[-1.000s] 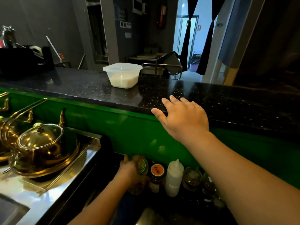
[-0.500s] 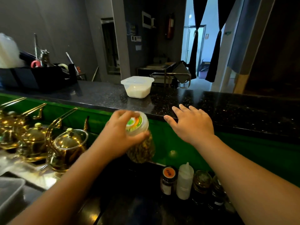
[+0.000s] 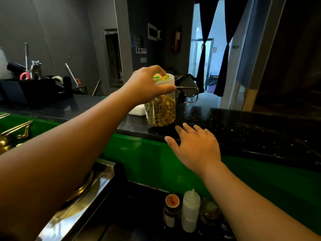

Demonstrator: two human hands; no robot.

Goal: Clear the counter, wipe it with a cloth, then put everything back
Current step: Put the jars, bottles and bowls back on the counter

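Note:
My left hand (image 3: pixel 147 84) grips the white lid of a clear plastic jar (image 3: pixel 160 110) filled with yellow-brown pieces, holding it upright at the front of the black speckled counter (image 3: pixel 243 129). I cannot tell if the jar's base touches the counter. My right hand (image 3: pixel 194 145) rests flat, fingers spread, on the counter's front edge just right of the jar. A white lidded tub (image 3: pixel 137 111) stands behind the jar, mostly hidden by my left forearm.
On the lower shelf stand an orange-lidded jar (image 3: pixel 172 209), a white squeeze bottle (image 3: pixel 190 209) and a dark glass jar (image 3: pixel 209 211). Brass teapots (image 3: pixel 10 136) sit at the left on a steel surface. A black bin of utensils (image 3: pixel 34 89) occupies the counter's far left.
My left hand has lifted the jar from the lower shelf up to the black counter, in front of the white tub. My right hand stayed on the counter edge.

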